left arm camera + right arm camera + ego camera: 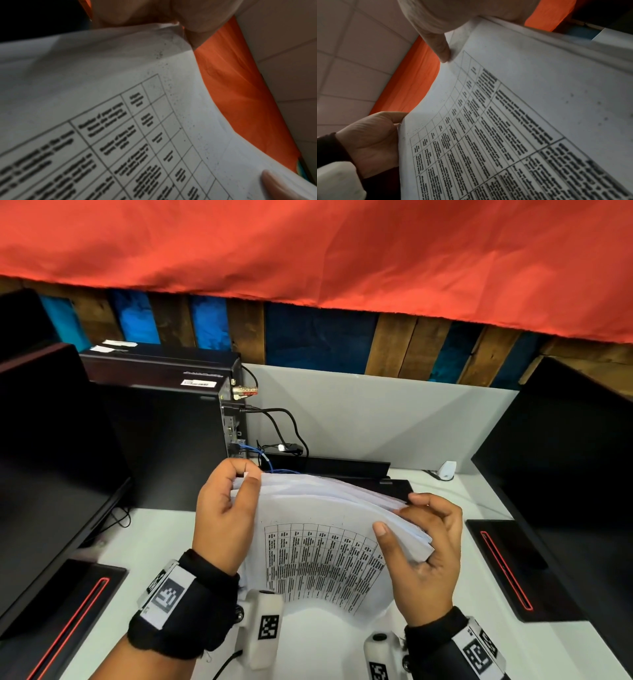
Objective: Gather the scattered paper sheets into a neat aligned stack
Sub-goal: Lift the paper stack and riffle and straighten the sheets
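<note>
A stack of white paper sheets [318, 542] stands on its lower edge on the white desk [154, 542], bowed toward me, its front sheet printed with a table. My left hand [229, 505] grips the stack's left edge, thumb in front and fingers curled behind. My right hand [424, 546] grips the right edge, thumb on the front sheet and fingers wrapped around the fanned sheet edges. The printed sheet [137, 121] fills the left wrist view, with my left hand [171, 14] at its top. In the right wrist view the sheet [522, 121] sits under my right hand [443, 33].
A black computer tower [161, 422] with cables stands at the back left. Dark monitors [44, 474] flank the desk on both sides, with black stands [507, 570] at the front corners. A grey partition [376, 419] backs the desk under a red cloth [308, 248].
</note>
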The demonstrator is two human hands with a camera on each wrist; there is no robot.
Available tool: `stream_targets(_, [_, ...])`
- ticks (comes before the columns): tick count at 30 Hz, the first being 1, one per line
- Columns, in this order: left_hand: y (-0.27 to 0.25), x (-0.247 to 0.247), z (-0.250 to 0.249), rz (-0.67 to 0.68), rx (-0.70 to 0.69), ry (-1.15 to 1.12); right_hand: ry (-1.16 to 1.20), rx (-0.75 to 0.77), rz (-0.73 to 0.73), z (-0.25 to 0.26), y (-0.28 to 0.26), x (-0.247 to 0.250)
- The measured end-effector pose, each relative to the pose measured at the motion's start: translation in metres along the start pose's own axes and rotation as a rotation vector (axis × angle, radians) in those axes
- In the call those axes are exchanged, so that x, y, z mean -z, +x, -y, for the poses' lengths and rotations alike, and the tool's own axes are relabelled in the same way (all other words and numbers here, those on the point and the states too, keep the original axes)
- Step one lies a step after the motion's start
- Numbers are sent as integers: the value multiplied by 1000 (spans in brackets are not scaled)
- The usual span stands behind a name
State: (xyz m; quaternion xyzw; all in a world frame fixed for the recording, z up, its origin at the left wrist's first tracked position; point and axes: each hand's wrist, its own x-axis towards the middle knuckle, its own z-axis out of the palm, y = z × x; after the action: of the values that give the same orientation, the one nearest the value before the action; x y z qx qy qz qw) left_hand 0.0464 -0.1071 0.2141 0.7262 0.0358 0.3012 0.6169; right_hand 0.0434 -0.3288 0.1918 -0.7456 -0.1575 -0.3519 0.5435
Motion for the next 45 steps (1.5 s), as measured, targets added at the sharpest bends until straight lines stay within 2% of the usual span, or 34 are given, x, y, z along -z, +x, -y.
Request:
stream_targets(4, [0, 3, 2, -35, 6, -62, 19, -49, 29, 0, 1, 1])
stream_targets(7, [-2, 3, 1, -79, 77, -189, 55, -74, 22, -1, 1, 2])
stream_targets(10, [-4, 2, -1, -96, 116, -241, 139, -134, 84, -3, 0, 0])
stream_targets(16, [-8, -7, -1, -136, 55, -181, 270, -193, 215, -6, 8, 1])
stream_targets(21, [-5, -7, 5, -155, 7, -93, 349, -426, 324, -19, 24, 9])
stream_targets(25, [-2, -5, 10, -105, -2, -149, 461, -660, 555, -40, 35, 13])
stream_targets(27, [-1, -5, 13, -70, 14, -192, 444, -715, 660, -45, 37, 14])
stream_targets(30, [2, -1, 21, 58, 33, -315, 403, -731, 598, -45, 33, 13])
stream_targets(32, [3, 4, 32, 177, 96, -373, 392, -717, 541, -43, 28, 13])
stream_targets(36, [-1, 10, 51, 429, 313, -227, 381, -695, 469, -34, 21, 9])
stream_targets(37, [-4, 9, 54, 442, 354, -208, 369, -673, 438, -31, 19, 6])
stream_targets(39, [-9, 4, 55, 336, 372, -185, 321, -610, 349, -25, 16, -3])
stream_targets(41, [-12, -5, 48, 180, 312, -142, 265, -563, 231, -17, 14, -12])
stream_targets(45, [-11, -16, 12, 66, 144, -123, 305, -386, 23, 12, 21, -16])
